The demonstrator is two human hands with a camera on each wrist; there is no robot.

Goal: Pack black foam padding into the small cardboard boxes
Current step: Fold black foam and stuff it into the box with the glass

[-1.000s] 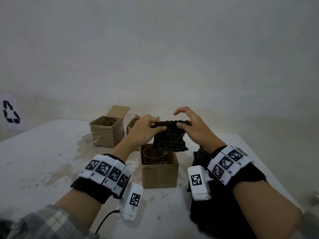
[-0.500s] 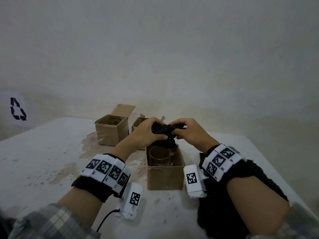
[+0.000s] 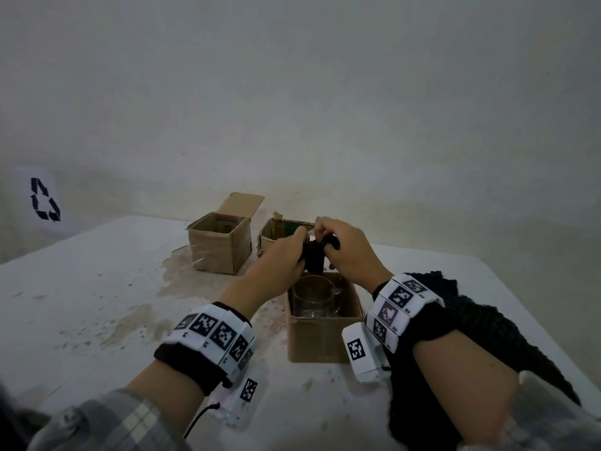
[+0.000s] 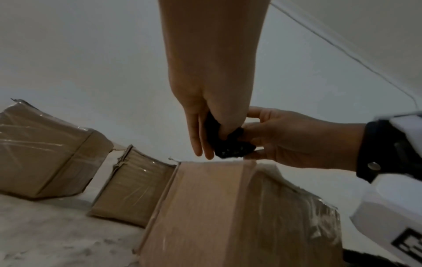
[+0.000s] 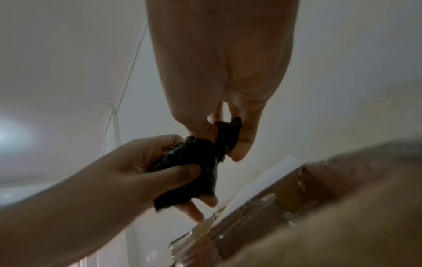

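Both hands bunch a piece of black foam padding [image 3: 314,261] just above the far edge of the nearest small cardboard box [image 3: 320,336]. My left hand [image 3: 286,258] grips its left side, and my right hand [image 3: 341,252] pinches its right end. A clear glass mug [image 3: 309,299] stands inside that box. In the left wrist view the crumpled foam [image 4: 230,146] sits between both hands over the box [image 4: 217,207]. The right wrist view shows the foam [image 5: 200,162] squeezed by the left hand's fingers [image 5: 178,171] and pinched by my right thumb.
Two more open cardboard boxes [image 3: 221,245] [image 3: 279,232] stand further back on the white stained table [image 3: 81,304]. A large pile of black foam [image 3: 471,336] lies at the right under my right forearm. A wall with a recycling sign [image 3: 44,200] is behind.
The foam piece, held spread out a second ago, is now crumpled into a tight wad between both hands, which have drawn together and lowered toward the near box.
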